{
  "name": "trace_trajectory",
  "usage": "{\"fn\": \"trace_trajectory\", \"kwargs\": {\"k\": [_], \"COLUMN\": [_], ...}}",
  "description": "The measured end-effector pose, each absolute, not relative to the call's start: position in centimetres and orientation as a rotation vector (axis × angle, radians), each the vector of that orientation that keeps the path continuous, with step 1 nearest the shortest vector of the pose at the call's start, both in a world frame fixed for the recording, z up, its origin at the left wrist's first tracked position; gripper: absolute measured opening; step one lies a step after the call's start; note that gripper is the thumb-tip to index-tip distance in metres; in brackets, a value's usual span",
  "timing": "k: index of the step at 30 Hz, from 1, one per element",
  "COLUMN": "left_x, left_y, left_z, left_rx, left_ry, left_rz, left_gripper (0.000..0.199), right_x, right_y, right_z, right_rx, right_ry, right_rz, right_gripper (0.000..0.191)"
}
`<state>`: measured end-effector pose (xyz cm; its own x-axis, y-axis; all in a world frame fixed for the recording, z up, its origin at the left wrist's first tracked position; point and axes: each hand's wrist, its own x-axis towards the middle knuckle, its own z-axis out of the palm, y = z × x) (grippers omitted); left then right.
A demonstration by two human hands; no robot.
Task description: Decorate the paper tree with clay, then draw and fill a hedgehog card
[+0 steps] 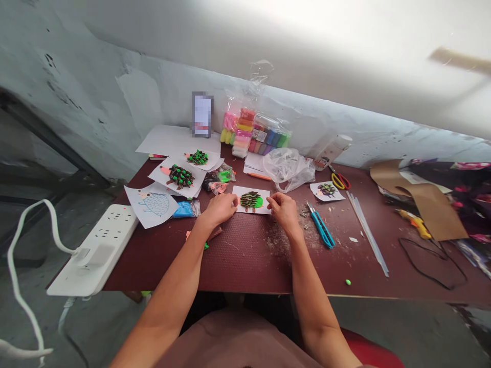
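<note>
Hedgehog card [253, 200] held between two hands.
Left hand [221, 208] and right hand [284, 209] pinch its opposite short edges above the table [245, 260]; its long axis runs hand to hand, the pictured snout pointing toward the left hand.

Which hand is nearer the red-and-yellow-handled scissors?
Right: right hand left of the scissors, at the right edge of the white hedgehog card; left hand farther, at its left edge.

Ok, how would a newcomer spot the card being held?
On the dark red table, find the left hand and right hand. A white card sits between their fingertips. Unlike the other hedgehogs, this one has dark spikes left, bare green right.
</note>
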<state>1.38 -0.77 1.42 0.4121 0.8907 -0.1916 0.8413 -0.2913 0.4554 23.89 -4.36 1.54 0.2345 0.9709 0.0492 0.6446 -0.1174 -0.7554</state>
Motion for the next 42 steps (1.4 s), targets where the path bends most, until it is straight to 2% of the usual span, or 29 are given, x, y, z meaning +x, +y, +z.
{"fn": "trace_trajectory", "kwargs": {"k": [4,10,15,19,22,30,42], "left_x": [1.4,1.3,1.3,1.3,1.3,1.4,1.4], "left_y": [-0.8,-0.8,-0.8,-0.7,-0.8,-0.8,-0.8], "left_z": [1.6,1.5,1.4,1.4,1.4,1.4,1.5], "left_rx": [2.185,2.189,2.185,2.182,2.178,2.189,2.193], "left_ry": [1.472,1.464,1.464,1.468,1.469,1.472,1.471], "left_rz": [0.124,0.124,0.120,0.120,0.129,0.125,0.117], "left_gripper": [0.022,0.021,0.022,0.021,0.021,0.022,0.021], "right_x": [23.9,23.7,23.4,23.4,23.4,22.9,21.2], "right_y": [-4.1,-4.0,-4.2,-4.1,-3.9,-3.3,-3.8], "right_z": [1.2,0.7,0.5,0.3,0.0,-0.7,1.3], "right_rx": [-1.892,-1.831,-1.737,-1.736,-1.780,-1.911,-2.128], "right_ry": [-1.605,-1.543,-1.435,-1.503,-1.574,-1.705,-1.950], "right_rz": [0.489,0.663,0.658,0.512,0.399,0.369,0.192], "right_gripper": [0.022,0.033,0.020,0.013,0.012,0.014,0.018]}}
